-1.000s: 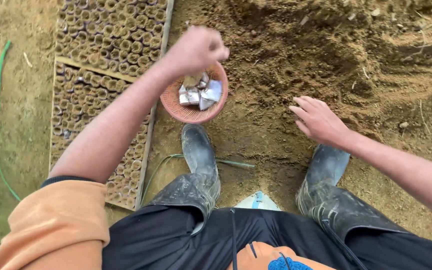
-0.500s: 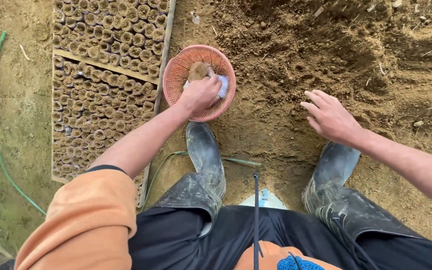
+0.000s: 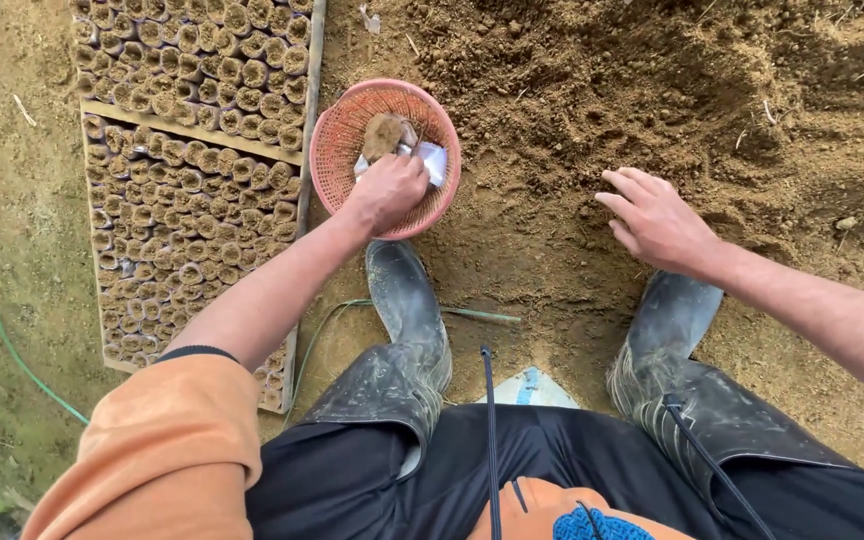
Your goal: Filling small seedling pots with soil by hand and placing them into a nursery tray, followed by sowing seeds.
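Basket: round pink woven plastic basket [image 3: 352, 130] on soil beside tray | left hand [image 3: 387, 190] inside it, fingers curled onto white plastic sleeves [image 3: 434, 160], grip unclear | right hand [image 3: 657, 220] spread, empty, over loose brown soil [image 3: 592, 100]

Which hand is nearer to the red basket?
The left hand. It is inside the red basket, on the white pieces in it. The right hand is apart from the basket, off to its right, spread over the loose soil.
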